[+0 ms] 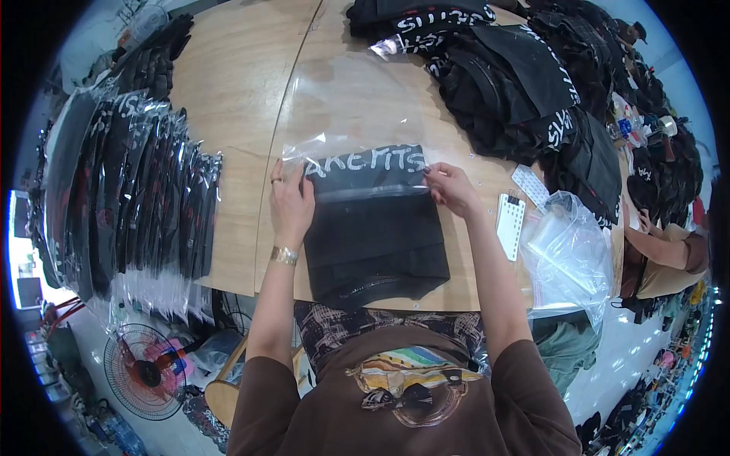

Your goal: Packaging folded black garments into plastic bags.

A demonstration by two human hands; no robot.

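Observation:
On the wooden table before me lies a folded black garment (376, 247), its far end with white lettering tucked inside a clear plastic bag (351, 99). The rest of the garment lies outside the bag's mouth, toward me. My left hand (292, 199) grips the bag's left edge between thumb and fingers. My right hand (454, 188) pinches the right corner of the bag's mouth beside the garment. Flat and see-through, the bag stretches away from me across the wood.
Bagged black garments (144, 197) stand in a thick row at the left. Piles of black garments (502, 91) cover the far right. Nearer are white tags (510, 226) and a bundle of clear bags (570, 254). A fan (144, 372) stands below left; another person's arm (658, 247) shows at right.

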